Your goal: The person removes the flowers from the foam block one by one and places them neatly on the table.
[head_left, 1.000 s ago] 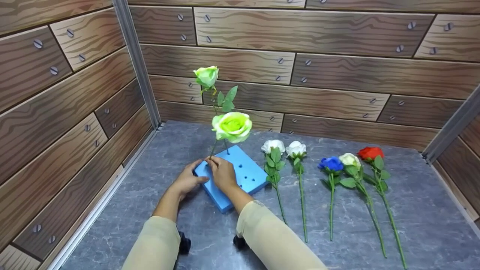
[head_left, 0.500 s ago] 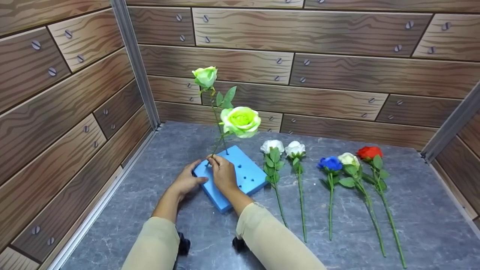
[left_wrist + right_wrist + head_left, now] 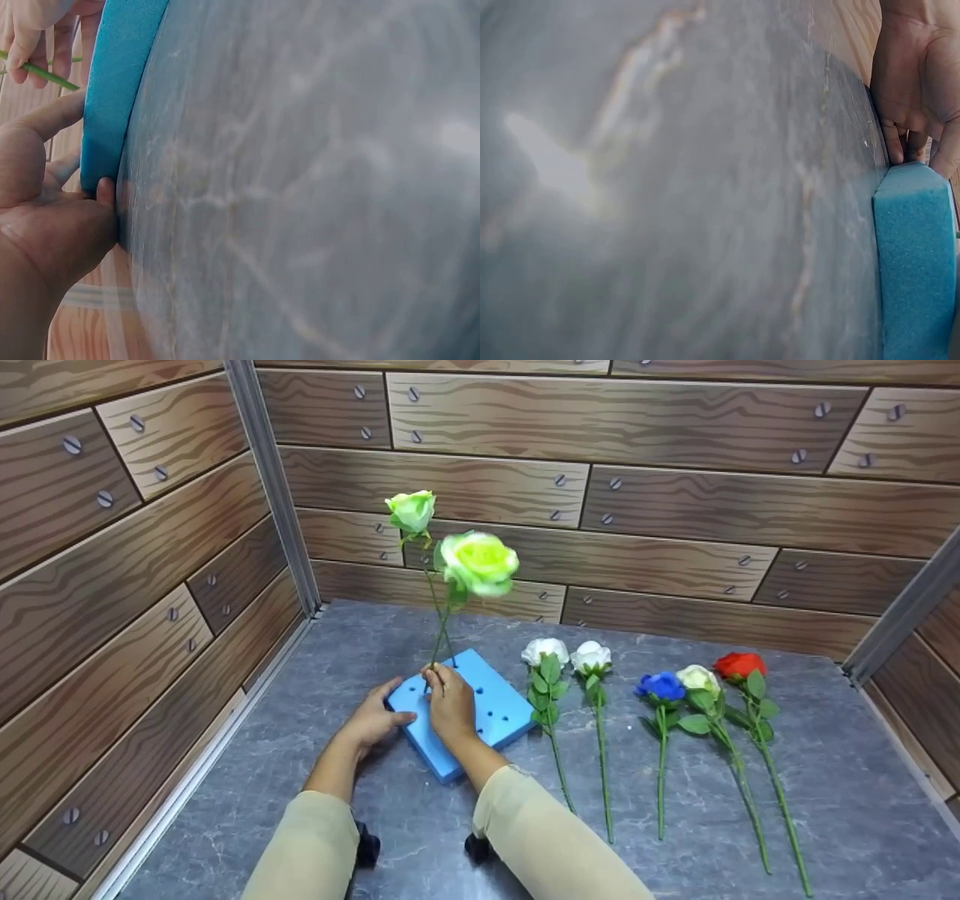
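Note:
A thick blue foam block (image 3: 442, 750) with several holes in its top lies on the grey table. My left hand (image 3: 370, 724) grips its left corner, thumb over the top; in the left wrist view, fingers of the left hand (image 3: 64, 225) wrap the block's side (image 3: 112, 112). Above the top my right hand (image 3: 452, 711) pinches the stem of a full green rose (image 3: 480, 562), slightly blurred. Whether the lower tip of that stem (image 3: 45, 73) sits in a hole, I cannot tell. A smaller green rose (image 3: 412, 512) stands in the block's back corner.
Right of the block lie two white roses (image 3: 545, 652) (image 3: 592, 658), a blue rose (image 3: 661, 688), a cream rose (image 3: 699, 681) and a red rose (image 3: 740, 665), stems toward me. Wood-patterned walls (image 3: 480, 487) enclose the table's back and sides.
The full green rose has risen and its stem has become more upright, its lower end shifting slightly right with my right hand. My left hand and the block have stayed put.

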### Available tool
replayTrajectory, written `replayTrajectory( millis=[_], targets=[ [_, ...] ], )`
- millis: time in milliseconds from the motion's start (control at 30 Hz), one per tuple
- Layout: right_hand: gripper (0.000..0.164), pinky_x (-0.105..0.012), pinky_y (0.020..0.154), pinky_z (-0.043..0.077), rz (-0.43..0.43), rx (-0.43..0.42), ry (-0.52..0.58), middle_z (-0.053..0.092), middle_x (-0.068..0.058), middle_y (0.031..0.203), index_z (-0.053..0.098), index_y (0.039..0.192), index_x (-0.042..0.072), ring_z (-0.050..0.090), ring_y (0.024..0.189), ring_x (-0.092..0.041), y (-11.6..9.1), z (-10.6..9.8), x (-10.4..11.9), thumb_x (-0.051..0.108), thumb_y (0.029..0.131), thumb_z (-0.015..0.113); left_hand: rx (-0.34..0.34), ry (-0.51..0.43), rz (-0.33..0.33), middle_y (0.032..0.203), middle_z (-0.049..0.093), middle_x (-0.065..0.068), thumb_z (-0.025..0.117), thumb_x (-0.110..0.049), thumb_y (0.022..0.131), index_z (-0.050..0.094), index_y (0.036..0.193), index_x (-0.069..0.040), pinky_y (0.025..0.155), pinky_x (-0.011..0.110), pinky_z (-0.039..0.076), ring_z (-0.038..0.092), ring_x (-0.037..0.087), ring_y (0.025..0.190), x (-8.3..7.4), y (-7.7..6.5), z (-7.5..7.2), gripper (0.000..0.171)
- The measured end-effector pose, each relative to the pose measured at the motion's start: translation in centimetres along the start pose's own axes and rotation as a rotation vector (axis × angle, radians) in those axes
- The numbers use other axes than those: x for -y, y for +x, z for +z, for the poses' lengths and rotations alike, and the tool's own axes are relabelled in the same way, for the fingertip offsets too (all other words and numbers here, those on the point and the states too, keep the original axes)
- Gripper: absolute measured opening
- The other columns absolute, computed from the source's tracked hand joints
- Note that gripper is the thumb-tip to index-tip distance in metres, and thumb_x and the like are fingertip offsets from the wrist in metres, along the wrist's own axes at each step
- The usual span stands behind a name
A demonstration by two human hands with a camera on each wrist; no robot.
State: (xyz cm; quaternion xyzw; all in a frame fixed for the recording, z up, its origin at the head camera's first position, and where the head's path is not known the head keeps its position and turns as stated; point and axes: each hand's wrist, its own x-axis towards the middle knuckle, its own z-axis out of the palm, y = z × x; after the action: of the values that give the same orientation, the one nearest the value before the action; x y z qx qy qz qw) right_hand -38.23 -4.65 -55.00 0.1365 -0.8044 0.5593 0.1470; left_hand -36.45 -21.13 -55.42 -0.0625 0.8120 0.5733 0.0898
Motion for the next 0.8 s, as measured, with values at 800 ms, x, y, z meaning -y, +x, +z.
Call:
replayTrajectory(
  millis=[800],
  targets=[
    [0.025, -0.031, 0.075, 0.060, -0.123, -0.223, -0.037, 0.073, -0.009, 0.098, 0.074, 0.110, 0.005, 0.070, 0.083, -0.019, -0.10, -0.41, 0.17, 0.019, 0.115, 0.054, -0.020, 0.001, 0.000, 0.180, 0.019, 0.021, 0.080, -0.012, 0.096, 0.033, 0.172, -0.013, 0.138, 0.059, 0.017, 0.015, 0.044, 0.169, -0.28, -0.02, 0.21, 0.089]
  ],
)
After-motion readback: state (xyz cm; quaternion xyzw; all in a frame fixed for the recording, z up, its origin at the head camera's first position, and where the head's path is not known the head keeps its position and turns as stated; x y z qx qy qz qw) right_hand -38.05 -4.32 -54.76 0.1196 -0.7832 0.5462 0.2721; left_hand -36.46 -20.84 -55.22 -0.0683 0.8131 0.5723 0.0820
